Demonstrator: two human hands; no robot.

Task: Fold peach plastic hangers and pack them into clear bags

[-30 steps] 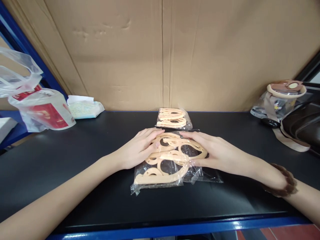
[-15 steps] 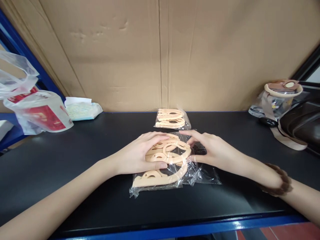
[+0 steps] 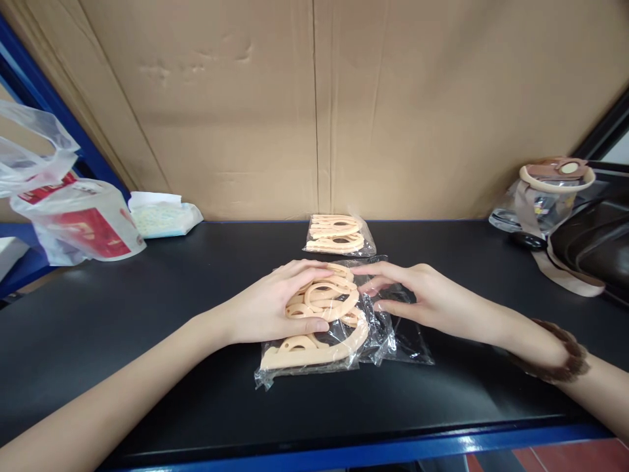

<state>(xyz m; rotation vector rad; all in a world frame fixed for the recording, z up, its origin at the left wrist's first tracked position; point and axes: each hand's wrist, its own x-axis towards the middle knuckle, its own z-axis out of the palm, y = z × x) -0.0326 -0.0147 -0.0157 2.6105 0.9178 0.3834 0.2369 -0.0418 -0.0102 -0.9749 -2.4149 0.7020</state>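
Observation:
A pile of beige plastic folding hangers [image 3: 331, 298] lies in and on a clear plastic bag [image 3: 398, 344] on the black tabletop. My left hand [image 3: 275, 303] is cupped over the pile's left side, thumb at the front and fingers along the back, holding it. Its fingertips partly cover the hangers. At the right side, my right hand [image 3: 410, 295] has its thumb and fingers apart over the bag, fingertips by the hangers' right edge. Whether they touch the hangers I cannot tell. Behind the pile lies a second bag of hangers [image 3: 339, 234], flat.
A cardboard wall [image 3: 221, 111] closes off the back of the black table [image 3: 221, 406]. On the left stand a plastic carrier bag with a white and red container [image 3: 93, 223] and a tissue pack [image 3: 164, 216]. At right are a strapped clear bottle [image 3: 553, 193] and a dark bag [image 3: 597, 242].
The upper hanger in the pile has shifted left, towards my left hand. My right hand has drawn slightly back to the right, with its fingers apart. The left hand stays in place.

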